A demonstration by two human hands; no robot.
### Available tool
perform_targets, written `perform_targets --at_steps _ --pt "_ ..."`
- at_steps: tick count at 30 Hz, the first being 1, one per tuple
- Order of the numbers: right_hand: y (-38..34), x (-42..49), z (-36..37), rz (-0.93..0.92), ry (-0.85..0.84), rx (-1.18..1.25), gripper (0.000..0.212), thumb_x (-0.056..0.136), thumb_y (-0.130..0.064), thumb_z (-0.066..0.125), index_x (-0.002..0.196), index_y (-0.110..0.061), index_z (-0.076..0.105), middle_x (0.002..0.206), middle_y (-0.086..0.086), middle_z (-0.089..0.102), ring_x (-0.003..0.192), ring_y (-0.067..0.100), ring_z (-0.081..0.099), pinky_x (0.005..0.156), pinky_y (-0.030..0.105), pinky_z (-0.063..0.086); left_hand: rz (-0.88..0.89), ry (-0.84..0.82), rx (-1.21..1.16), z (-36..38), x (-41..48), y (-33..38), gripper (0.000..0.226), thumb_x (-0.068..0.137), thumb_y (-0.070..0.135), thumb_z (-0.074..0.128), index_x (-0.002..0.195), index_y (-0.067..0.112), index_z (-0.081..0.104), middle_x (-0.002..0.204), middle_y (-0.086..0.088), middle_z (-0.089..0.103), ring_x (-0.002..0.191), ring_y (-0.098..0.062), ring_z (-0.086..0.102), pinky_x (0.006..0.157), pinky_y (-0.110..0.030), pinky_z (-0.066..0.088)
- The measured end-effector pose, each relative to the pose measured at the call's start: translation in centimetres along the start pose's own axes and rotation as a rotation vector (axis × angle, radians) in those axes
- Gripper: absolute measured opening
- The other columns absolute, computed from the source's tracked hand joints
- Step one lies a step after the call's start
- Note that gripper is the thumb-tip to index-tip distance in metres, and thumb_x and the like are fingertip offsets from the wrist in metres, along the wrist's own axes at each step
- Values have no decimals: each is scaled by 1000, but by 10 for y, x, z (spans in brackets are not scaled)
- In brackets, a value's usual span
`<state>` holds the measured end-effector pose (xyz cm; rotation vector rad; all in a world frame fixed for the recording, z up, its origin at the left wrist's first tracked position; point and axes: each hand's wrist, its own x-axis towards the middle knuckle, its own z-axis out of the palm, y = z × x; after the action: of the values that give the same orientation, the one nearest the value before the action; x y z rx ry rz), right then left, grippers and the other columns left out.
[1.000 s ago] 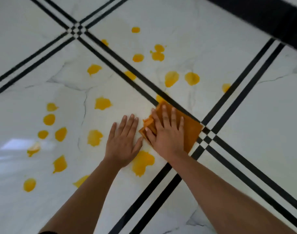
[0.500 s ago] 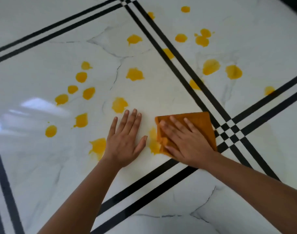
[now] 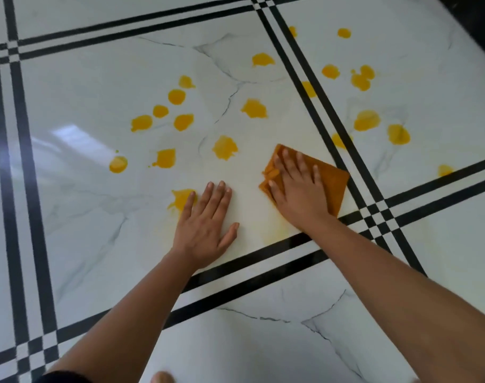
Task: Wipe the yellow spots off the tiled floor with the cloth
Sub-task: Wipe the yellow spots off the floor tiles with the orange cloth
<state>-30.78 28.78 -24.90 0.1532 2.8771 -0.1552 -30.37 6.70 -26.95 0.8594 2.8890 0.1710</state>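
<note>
An orange cloth [image 3: 332, 182] lies flat on the white marble tiled floor [image 3: 97, 230]. My right hand [image 3: 298, 189] presses down on it with straight, spread fingers. My left hand [image 3: 205, 222] rests flat on the bare tile to the left of the cloth, its little finger at the edge of a yellow spot [image 3: 180, 199]. Several yellow spots dot the floor beyond both hands, such as one [image 3: 224, 147] ahead of the left hand and one [image 3: 367, 120] past the black stripes. A faint yellow smear [image 3: 277, 232] remains on the tile below the cloth.
Double black stripes [image 3: 313, 106] cross the floor and meet in a checkered crossing [image 3: 379, 214] right of the cloth. Another crossing [image 3: 3, 55] is at the far left. A dark edge [image 3: 473, 26] runs along the top right corner.
The right hand has pushed the cloth over the spot between the hands, and only a faint smear is left there. The left hand stays flat. The view has shifted left.
</note>
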Motion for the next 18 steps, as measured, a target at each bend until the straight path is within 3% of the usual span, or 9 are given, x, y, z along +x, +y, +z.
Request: perform_targets --at_steps 4,5,6,8,10,13,15,16,18 --pt "8 -51 14 -537 -53 -135 58 96 -53 10 148 -27 8 156 -1 15 143 22 12 111 45 7 11 9 2 1 1 -1 67 89 50 26 142 9 34 149 -8 33 138 -26 29 111 -43 8" --pt "24 -54 16 -583 -58 -165 59 95 -55 6 147 -28 6 155 -3 13 143 21 10 111 44 6 9 14 -1 1 0 -1 68 89 49 27 142 8 35 148 -9 34 137 -27 29 111 -43 9" --pt "33 -47 15 -526 -63 -180 61 92 -59 0 147 -31 2 155 -6 7 144 20 7 112 43 2 4 24 -2 2 0 0 68 89 49 28 142 8 35 148 -10 35 137 -27 29 111 -43 9" --pt "26 -26 9 -179 6 -61 65 87 -63 -8 145 -33 -6 155 -9 -2 145 20 1 113 43 -2 17 34 1 1 0 1 68 89 49 28 142 8 34 148 -10 34 138 -28 29 111 -43 6" --pt "-4 -24 13 2 59 -47 68 87 -62 -1 147 -29 -2 154 -7 -6 145 21 -1 114 47 0 29 29 1 0 1 0 67 89 49 27 142 8 34 149 -10 34 138 -27 28 112 -42 4" --pt "-14 -73 26 -416 -41 -82 67 92 -62 11 149 -27 10 157 -1 10 144 21 4 112 49 4 44 28 -1 -1 0 2 67 89 49 27 142 8 34 148 -10 35 138 -27 29 112 -43 7" --pt "19 -82 28 -584 -64 -140 68 90 -65 9 149 -30 5 156 -4 10 143 19 5 111 50 8 54 22 -9 0 -2 6 67 89 49 28 141 7 35 148 -10 35 137 -28 30 111 -45 10" --pt "31 -70 25 -511 -48 -147 68 89 -67 5 148 -32 0 156 -5 6 144 19 3 112 51 9 62 21 -7 1 -4 8 67 89 48 28 141 7 35 148 -11 35 137 -28 31 111 -45 10" --pt "30 -40 14 -115 20 -48 69 85 -68 2 145 -35 -8 156 -8 -2 145 20 -2 116 51 5 93 18 5 2 -4 10 67 89 48 28 142 7 33 148 -11 35 137 -28 30 110 -45 11"
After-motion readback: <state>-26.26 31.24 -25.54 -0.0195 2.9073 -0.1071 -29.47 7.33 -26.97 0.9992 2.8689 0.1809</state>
